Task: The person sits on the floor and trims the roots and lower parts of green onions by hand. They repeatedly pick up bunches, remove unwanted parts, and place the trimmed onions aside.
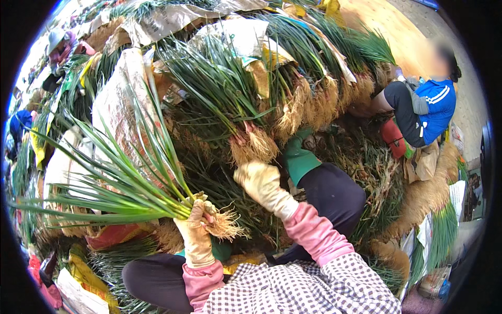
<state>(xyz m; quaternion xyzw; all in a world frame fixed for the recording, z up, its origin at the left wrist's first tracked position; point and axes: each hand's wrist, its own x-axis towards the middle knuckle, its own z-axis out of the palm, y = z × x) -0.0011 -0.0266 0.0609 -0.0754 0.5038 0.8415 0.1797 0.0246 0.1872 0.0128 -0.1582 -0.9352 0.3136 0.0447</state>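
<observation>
My left hand [199, 219], in a pale yellowish glove, grips a bunch of green onions [157, 196] just above its roots; the long leaves fan out to the left. The pale, fine roots [224, 225] stick out on the right of that hand. My right hand [259, 182], gloved the same way and somewhat blurred, is at the root ends of another green onion bunch [251, 141] on the heap ahead; whether it touches them or holds anything is not clear. More green onions with long tan roots [325, 98] lie farther right along the heap.
Woven sacks [121, 106] lie among the onions at the left. Loose leaves and trimmings [368, 168] cover the ground around my green boots [300, 159]. A person in a blue top [435, 106] sits at the right beside onions; other people are at the far left. More root bundles [427, 196] lie at right.
</observation>
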